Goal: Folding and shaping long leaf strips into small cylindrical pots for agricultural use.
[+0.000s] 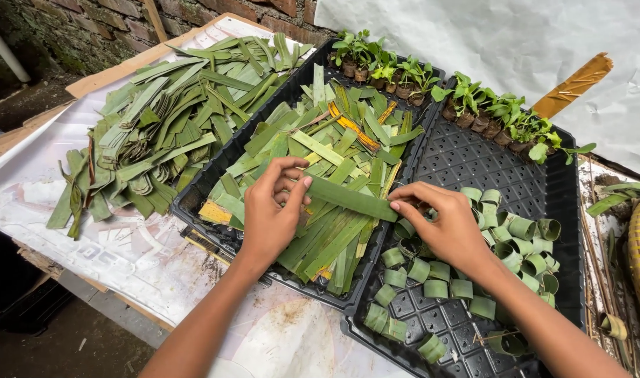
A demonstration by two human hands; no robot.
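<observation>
Two hands, left hand [271, 210] and right hand [442, 220], each grip pinching one leaf strip [349, 198] above black tray [194, 203].

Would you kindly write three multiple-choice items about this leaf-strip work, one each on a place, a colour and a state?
1. Where do the small potted seedlings stand?
A. along the far edge of the black plastic trays
B. on the ground
C. in the woven basket

2. What colour are the rolled leaf rings in the right-hand tray?
A. red
B. green
C. white

3. How is the flat green leaf strip held?
A. lying untouched
B. by the left hand alone
C. between the left hand and the right hand

Answers:
1 A, the seedlings line the trays' far edge.
2 B, the rings are green like the strips.
3 C, fingers of each hand pinch one end.
</observation>
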